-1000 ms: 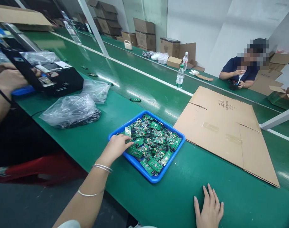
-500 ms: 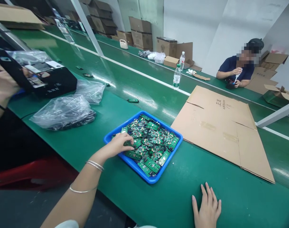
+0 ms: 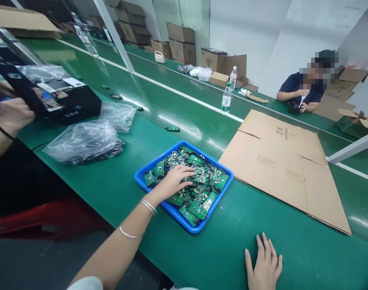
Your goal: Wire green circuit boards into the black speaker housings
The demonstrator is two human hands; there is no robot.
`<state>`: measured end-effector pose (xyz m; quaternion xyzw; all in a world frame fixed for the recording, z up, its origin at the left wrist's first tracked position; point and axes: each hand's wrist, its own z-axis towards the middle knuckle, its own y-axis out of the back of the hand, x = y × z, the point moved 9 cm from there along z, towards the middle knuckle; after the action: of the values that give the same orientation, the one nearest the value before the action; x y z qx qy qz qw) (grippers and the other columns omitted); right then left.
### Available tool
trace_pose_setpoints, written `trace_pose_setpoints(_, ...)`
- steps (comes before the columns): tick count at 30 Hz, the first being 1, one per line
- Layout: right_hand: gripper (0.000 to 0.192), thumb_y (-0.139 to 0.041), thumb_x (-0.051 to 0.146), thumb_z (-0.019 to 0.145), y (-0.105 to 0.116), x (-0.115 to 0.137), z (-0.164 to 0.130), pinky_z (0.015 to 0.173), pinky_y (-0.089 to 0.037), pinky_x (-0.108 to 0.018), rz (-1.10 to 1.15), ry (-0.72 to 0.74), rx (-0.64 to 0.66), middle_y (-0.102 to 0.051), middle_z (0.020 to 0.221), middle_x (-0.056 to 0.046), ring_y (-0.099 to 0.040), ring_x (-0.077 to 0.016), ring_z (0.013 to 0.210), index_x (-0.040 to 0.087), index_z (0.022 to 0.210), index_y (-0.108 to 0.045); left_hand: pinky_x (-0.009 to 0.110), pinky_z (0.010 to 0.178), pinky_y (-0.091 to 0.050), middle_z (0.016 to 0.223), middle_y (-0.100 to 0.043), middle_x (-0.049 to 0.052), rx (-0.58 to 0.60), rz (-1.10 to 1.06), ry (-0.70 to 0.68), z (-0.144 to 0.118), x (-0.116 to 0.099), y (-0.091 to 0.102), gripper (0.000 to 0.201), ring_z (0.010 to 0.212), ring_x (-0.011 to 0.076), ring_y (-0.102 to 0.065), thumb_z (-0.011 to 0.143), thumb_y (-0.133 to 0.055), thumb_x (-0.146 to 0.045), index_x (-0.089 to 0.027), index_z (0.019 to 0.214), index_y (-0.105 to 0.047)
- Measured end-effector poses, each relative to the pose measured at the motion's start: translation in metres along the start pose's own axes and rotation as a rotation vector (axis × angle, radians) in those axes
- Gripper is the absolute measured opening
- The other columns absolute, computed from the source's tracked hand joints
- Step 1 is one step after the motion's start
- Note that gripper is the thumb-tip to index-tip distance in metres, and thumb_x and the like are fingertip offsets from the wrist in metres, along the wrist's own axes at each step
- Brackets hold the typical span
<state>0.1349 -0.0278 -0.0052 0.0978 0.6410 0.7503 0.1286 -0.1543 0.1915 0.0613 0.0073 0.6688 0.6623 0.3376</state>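
Note:
A blue plastic tray full of green circuit boards lies on the green table in front of me. My left hand reaches over the middle of the tray, its fingers stretched out and apart just above or touching the boards. No board shows between thumb and fingers, though the palm side is hidden. To the right of the tray, my right hand rests flat on the tabletop with spread fingers and holds nothing.
Flattened cardboard lies right of the tray. Left are clear plastic bags, a black device and another person's hand. Loose boards and a water bottle stand farther back. A person works across the line.
My left hand has moved right, from the tray's left side to over its middle, and its fingers have straightened. My right hand stays put. The other person's hand at left has shifted right.

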Motion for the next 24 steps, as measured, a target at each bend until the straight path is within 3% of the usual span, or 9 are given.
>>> trace_pose_setpoints(3,0.063,-0.020,0.057,0.085,0.001,0.000,0.000,0.094,-0.029,-0.055,-0.003,0.004,-0.016,-0.048,0.128,-0.010,-0.041,-0.0317,0.115,0.015,0.117,-0.055,0.039,0.092,-0.037,0.108,-0.062,0.006,0.026,-0.009,-0.076,0.013,-0.016,-0.009,0.025,0.104,0.0221,-0.049,0.079,-0.054,-0.021,-0.021,0.103,-0.061)
trace_pose_setpoints(6,0.063,-0.019,0.056,0.085,0.002,0.001,0.001,0.093,-0.029,-0.055,-0.008,0.003,-0.028,-0.048,0.127,-0.010,-0.042,-0.0318,0.114,0.016,0.116,-0.055,0.039,0.089,-0.039,0.102,-0.063,0.008,0.015,-0.009,-0.102,0.014,-0.018,-0.005,0.022,0.098,0.0226,-0.052,0.080,-0.052,-0.021,-0.020,0.099,-0.063)
trace_pose_setpoints(12,0.066,-0.015,0.057,0.086,0.004,0.002,0.001,0.094,-0.029,-0.055,-0.010,0.002,-0.033,-0.049,0.126,-0.010,-0.042,-0.0311,0.115,0.016,0.116,-0.056,0.037,0.089,-0.042,0.103,-0.063,0.008,0.032,-0.058,-0.097,-0.014,0.001,0.021,0.024,0.099,0.0214,-0.054,0.081,-0.050,-0.030,-0.020,0.097,-0.065)
trace_pose_setpoints(18,0.066,-0.015,0.057,0.085,0.003,0.001,0.000,0.094,-0.028,-0.055,-0.014,0.002,-0.023,-0.049,0.127,-0.010,-0.042,-0.0315,0.115,0.015,0.115,-0.057,0.032,0.092,-0.043,0.098,-0.068,0.000,0.139,-0.117,-0.116,-0.029,0.001,0.013,0.020,0.100,0.0182,-0.057,0.077,-0.054,-0.031,-0.026,0.091,-0.068)
trace_pose_setpoints(24,0.061,-0.021,0.056,0.084,-0.001,0.000,0.000,0.094,-0.028,-0.055,-0.020,0.001,-0.001,-0.047,0.128,-0.010,-0.041,-0.0318,0.115,0.017,0.116,-0.056,0.042,0.098,-0.037,0.112,-0.062,0.006,-0.023,-0.093,-0.016,0.003,0.007,0.009,0.031,0.109,0.0217,-0.051,0.084,-0.041,-0.031,-0.020,0.105,-0.061)
